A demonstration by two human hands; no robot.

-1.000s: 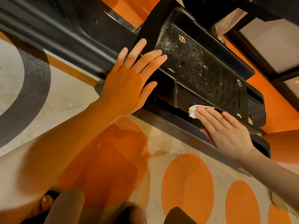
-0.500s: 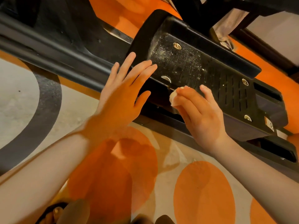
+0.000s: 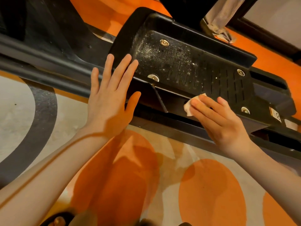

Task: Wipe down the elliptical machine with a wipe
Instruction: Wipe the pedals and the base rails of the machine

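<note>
The elliptical's black foot pedal [image 3: 187, 66] runs across the middle of the view, dusty and speckled on its ribbed top, with round metal bolts. My right hand [image 3: 218, 121] lies with straight fingers on a small white wipe [image 3: 189, 106], pressing it against the pedal's near side wall. Most of the wipe is hidden under the fingers. My left hand [image 3: 110, 98] is flat and spread, its fingertips touching the rounded left end of the pedal.
A dark rail [image 3: 48, 69] of the machine's frame runs from the far left under the pedal. Below is floor [image 3: 210, 191] with orange circles and a dark curved band [image 3: 44, 118]. A grey cloth-like thing [image 3: 219, 15] hangs at the top right.
My right hand went from the pedal's right part to its left end, fingers bunched on the wipe, then back right and down onto the side wall, fingers flat. My left hand stayed put.
</note>
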